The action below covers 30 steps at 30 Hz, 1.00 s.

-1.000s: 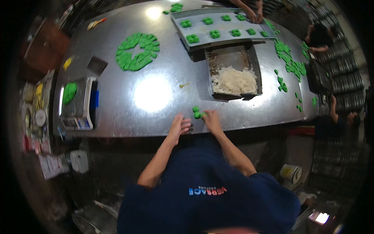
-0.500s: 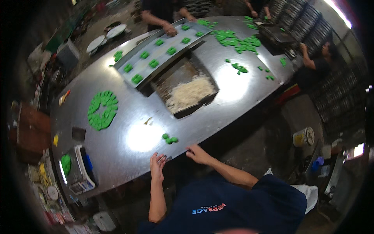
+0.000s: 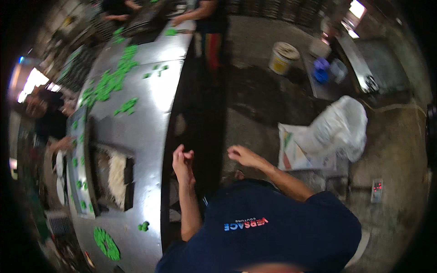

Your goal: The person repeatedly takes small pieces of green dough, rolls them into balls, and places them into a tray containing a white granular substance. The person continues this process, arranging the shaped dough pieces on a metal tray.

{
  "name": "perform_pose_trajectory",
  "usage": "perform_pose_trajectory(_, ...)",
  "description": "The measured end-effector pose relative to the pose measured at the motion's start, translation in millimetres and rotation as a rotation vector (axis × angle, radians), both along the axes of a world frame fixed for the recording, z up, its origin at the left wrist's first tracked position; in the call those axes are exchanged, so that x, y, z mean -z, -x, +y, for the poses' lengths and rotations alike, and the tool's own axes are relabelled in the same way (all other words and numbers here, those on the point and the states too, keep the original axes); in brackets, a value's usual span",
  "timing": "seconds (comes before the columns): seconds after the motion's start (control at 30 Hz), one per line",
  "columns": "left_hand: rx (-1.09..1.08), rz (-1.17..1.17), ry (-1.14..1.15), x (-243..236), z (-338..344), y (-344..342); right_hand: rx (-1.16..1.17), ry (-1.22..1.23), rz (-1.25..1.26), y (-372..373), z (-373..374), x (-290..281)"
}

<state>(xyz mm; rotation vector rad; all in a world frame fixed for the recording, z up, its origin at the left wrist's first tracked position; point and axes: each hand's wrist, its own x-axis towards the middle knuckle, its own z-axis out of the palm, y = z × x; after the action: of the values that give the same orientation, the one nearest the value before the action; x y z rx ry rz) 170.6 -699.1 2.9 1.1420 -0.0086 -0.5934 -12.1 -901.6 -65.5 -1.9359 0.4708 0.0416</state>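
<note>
My left hand [image 3: 183, 167] is raised beside the metal table's edge, fingers loosely bent and apart, with nothing in it. To its right, over the floor, my right hand [image 3: 245, 157] hangs in the air, loosely curled and holding nothing I can see. The steel table [image 3: 148, 136] runs along my left. Nearest my left hand on it is a small cluster of green dough-like pieces [image 3: 144, 226]. Farther left, a dark tray [image 3: 129, 184] holds a pale, crumbly heap [image 3: 117, 175]. A long metal tray [image 3: 89, 182] with green lumps lies against it.
A ring of green pieces [image 3: 107, 244] and a larger green spread [image 3: 109, 83] lie on the table. Other people work at its far and left sides. On my right are white sacks [image 3: 339, 129], a bucket [image 3: 283, 58] and a low bench with blue and purple items [image 3: 321, 73].
My view and body have turned right, so the table now lies on my left and the sacks show. Both hands have come away from the table edge, still without anything visible in them.
</note>
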Motion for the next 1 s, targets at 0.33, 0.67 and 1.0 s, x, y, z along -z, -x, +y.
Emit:
perform_pose_trajectory(0.33,0.68,-0.323,0.232,-158.0,-294.7,25.0,0.543,-0.273,-0.177,24.3,-139.7,-13.0)
perform_pose_trajectory(0.67,1.034,-1.744,-0.003,-274.0,-493.7,-43.5,0.759,0.107,0.064,11.6,-378.7,126.3)
perform_pose_trajectory(1.0,1.136,-2.115,0.616,-347.9,-687.6,-11.8,1.185,-0.152,0.724,227.0,-388.3,262.6)
